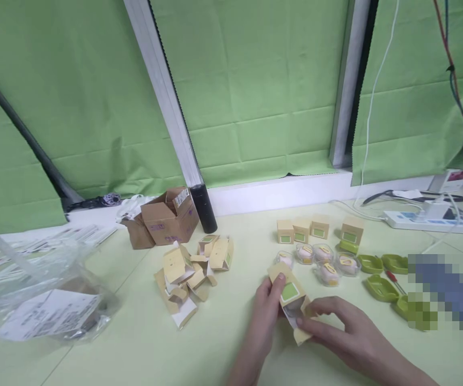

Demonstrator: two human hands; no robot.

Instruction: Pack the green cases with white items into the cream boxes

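My left hand (266,311) grips a small tan paper box (289,292) with a green label, its thumb on the top face. The box is tilted, and its near end is open with flaps spread. My right hand (342,327) pinches a flap at that end. Just beyond are clear plastic cups with pale round items and yellow labels (328,272). Behind them several tan boxes (318,228) stand upright. A pile of unfolded tan boxes (181,265) lies to the left of my hands.
Green leaf-shaped dishes (381,288) and a red-handled tool (392,276) lie right. A power strip (400,221) is at back right. A cardboard carton (167,220) and black cylinder (204,209) stand at back left. A plastic bag (102,311) lies left.
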